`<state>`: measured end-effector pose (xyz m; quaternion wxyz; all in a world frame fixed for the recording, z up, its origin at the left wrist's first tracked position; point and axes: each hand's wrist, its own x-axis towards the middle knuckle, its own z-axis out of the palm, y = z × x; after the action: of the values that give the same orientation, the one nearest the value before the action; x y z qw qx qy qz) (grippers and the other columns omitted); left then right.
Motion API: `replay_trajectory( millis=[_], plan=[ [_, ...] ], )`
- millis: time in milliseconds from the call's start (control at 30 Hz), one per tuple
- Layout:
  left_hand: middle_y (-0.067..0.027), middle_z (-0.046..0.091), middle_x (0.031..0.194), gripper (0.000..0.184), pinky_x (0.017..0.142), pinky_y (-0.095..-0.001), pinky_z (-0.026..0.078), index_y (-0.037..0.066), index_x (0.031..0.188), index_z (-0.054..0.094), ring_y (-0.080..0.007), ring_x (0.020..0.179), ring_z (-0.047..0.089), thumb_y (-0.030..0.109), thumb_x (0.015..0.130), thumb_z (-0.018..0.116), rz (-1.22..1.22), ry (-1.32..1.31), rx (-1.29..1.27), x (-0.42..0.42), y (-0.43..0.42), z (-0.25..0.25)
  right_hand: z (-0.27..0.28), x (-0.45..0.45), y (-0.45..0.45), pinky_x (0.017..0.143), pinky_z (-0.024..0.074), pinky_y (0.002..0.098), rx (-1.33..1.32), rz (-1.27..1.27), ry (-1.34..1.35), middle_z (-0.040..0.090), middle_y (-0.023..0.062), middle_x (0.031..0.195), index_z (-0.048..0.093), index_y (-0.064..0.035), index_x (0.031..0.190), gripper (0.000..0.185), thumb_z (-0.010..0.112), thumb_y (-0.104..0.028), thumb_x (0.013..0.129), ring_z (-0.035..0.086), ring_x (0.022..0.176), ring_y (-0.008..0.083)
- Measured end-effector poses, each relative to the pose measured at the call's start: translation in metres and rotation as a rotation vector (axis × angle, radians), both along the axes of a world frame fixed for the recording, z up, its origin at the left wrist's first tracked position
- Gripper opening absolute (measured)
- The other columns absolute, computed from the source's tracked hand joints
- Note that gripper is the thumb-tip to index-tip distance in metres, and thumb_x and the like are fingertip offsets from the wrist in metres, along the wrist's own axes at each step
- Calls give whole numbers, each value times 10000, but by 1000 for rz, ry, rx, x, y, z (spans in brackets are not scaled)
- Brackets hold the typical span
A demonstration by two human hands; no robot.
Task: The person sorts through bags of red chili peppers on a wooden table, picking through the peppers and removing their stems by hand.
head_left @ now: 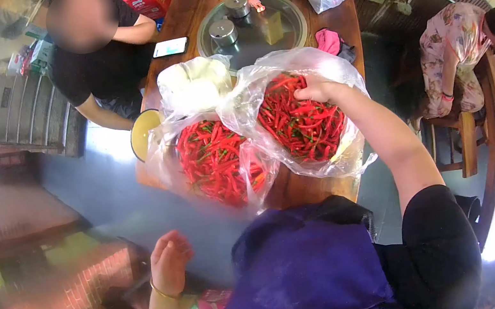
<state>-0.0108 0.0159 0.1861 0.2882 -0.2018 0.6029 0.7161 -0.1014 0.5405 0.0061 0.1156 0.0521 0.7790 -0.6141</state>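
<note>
Two clear plastic bags full of red chili peppers stand side by side on the wooden table. My right hand point(316, 92) reaches into the right-hand heap of chili peppers point(301, 123), its fingers closed together on the peppers at the top. How many it grips is hidden. Nearer my left side lies the other heap of chili peppers point(215, 156), in its own plastic bag point(164, 158). My left hand point(172, 260) hangs in the air below the table edge, fingers loosely bent and apart, with nothing visible in it. It is slightly blurred.
Behind the bags are a white plastic bag point(194, 85), a round dark turntable point(256, 43) with metal canisters, and a phone point(170, 47). A yellow bowl point(146, 135) is at the left edge, near a seated person's arm point(104, 115). Another person point(455, 57) bends over at right.
</note>
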Motion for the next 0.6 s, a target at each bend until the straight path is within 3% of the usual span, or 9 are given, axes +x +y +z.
replay_trajectory(
  millis=[33,133,267,300,400,600],
  plan=[
    [-101,632,1060,271,821,-383,508,30,1192,552,-222,930,622,145,947,550,-26,15,20,2,8,-4,3,7,8,879,500,361,-41,-43,-15,652,99,1114,549,-84,1290,504,655,-70,798,619,1021,204],
    [-96,633,1067,286,848,-371,498,20,1199,551,-213,957,613,143,942,554,-131,63,78,3,36,-19,77,35,-11,873,528,363,-423,-272,-242,648,101,1125,518,-66,1316,505,615,8,826,636,996,201],
    [-84,628,1097,304,897,-324,473,3,1221,540,-173,1008,594,109,936,550,-330,145,113,8,86,-34,46,55,0,860,549,380,-663,-330,-212,642,89,1145,467,-71,1350,561,650,11,827,652,964,210],
    [-81,626,1106,307,909,-311,465,-1,1226,537,-161,1021,588,98,935,549,-374,170,112,9,98,-34,52,62,-5,723,587,330,-637,-329,-94,659,77,997,494,-72,1261,458,658,-7,838,667,774,167],
    [-73,619,1125,311,925,-290,450,-6,1234,532,-133,1037,575,67,932,542,-480,324,167,15,118,-44,65,77,-11,708,590,327,-643,-409,-160,660,59,961,520,-73,1224,400,644,-11,849,658,747,152],
    [-60,605,1157,299,964,-288,412,-7,1214,551,-136,1077,546,23,918,526,-211,496,126,18,137,-60,70,100,-8,758,595,370,-668,-459,-167,672,94,1029,524,-58,1211,379,637,-24,851,684,828,190]
  ],
)
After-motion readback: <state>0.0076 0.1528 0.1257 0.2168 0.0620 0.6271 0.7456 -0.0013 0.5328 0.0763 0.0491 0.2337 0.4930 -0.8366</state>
